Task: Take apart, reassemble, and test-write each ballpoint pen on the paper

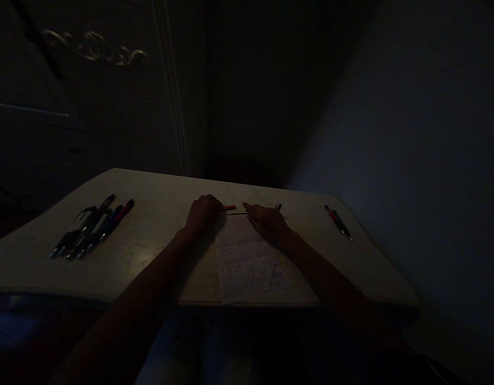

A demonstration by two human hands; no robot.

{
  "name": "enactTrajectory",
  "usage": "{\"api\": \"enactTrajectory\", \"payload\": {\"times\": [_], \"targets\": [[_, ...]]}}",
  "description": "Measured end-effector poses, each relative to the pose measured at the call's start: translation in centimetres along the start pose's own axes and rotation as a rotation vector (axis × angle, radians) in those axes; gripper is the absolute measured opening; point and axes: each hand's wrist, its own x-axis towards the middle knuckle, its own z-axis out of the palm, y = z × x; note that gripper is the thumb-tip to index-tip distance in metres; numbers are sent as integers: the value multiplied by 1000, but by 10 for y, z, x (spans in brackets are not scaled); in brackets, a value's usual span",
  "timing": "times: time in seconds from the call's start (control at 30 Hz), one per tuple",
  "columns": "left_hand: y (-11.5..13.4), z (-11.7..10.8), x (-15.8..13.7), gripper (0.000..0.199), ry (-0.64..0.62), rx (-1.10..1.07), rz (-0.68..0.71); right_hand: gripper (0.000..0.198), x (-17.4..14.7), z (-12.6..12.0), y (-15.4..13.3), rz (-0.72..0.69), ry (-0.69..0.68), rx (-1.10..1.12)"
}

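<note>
The scene is very dim. My left hand (204,211) rests closed on the table beyond the paper's upper left corner, and a short red pen part (229,207) juts out from its fingers. Across from it, my right hand (267,220) lies low at the paper's upper right, fingers bent together around one end of a thin dark pen refill (237,214). The refill points left along the paper's top edge. A small dark pen piece (278,207) shows just behind my right hand. Below both hands lies a creased sheet of paper (247,262) with handwriting.
Several pens (88,227) lie bunched on the left of the pale table (158,187). At the right, a red pen (334,218) and a dark green pen (342,224) lie side by side. A dark cabinet (122,117) and a wall (411,133) stand close around the table.
</note>
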Motion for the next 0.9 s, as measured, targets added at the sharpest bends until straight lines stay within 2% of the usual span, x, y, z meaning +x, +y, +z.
{"api": "enactTrajectory", "payload": {"times": [0.1, 0.27, 0.53, 0.9], "targets": [[-4, -1, 0, 30, -13, 67, 0, 49, 3, 1, 0, 39, -52, -75], [-10, -1, -2, 30, 11, 91, -31, 46, 5, 2, 0, 24, -44, -120], [-8, 4, -2, 33, 47, 21, -78, 49, 8, -3, -4, 47, -113, -221], [-3, 3, -1, 27, 75, -68, -39, 49, 15, -8, -11, -77, -137, -366]]}}
